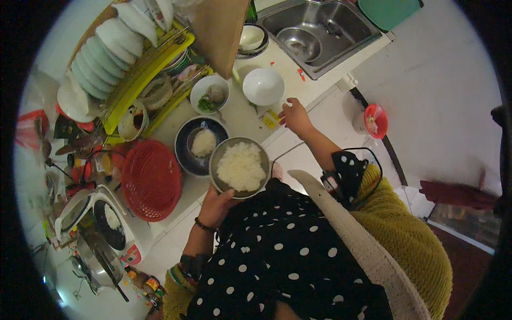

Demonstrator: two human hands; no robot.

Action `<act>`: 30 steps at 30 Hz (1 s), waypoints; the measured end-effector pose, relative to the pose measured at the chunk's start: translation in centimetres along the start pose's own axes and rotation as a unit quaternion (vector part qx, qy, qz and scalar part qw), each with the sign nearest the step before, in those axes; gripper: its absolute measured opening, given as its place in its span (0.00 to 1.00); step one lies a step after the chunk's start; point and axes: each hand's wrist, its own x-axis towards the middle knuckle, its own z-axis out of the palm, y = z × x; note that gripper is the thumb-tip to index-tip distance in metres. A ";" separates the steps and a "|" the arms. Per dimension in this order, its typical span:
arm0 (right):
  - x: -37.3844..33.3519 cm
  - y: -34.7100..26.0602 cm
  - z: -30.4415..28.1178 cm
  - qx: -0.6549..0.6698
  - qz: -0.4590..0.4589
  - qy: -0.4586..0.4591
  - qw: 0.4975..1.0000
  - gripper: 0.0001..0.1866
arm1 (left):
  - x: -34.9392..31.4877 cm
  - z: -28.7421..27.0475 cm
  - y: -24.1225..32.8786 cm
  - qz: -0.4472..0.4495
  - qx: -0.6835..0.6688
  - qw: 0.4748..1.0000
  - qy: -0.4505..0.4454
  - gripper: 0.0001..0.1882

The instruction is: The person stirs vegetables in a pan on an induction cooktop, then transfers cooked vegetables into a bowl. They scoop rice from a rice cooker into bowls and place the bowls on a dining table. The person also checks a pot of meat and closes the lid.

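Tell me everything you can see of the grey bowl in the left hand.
The grey bowl is round and looks like metal, with a plain rim and a darker inner wall. White, grainy cooked rice fills much of it. It faces up toward the camera, gripped at its lower rim by the left hand, before the polka-dot garment. It overlaps the dark blue bowl in view; whether they touch is unclear.

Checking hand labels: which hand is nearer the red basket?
Left. The left hand, holding the metal bowl of rice, is just right of the red basket; the right hand is farther off, up and right beyond that bowl.
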 end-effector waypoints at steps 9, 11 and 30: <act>12.6 0.0 -1.8 -0.181 -0.159 -0.137 0.961 0.15 | 12.5 4.6 -4.4 0.000 -0.077 0.997 -0.031 0.36; 14.4 -2.6 -2.4 -0.243 -0.268 0.020 0.932 0.17 | 14.1 4.3 -5.5 0.005 -0.089 0.996 0.005 0.35; 29.2 -14.3 -5.3 -0.165 -0.425 -0.109 0.883 0.16 | 9.2 1.2 -3.7 -0.050 0.261 0.957 -0.120 0.27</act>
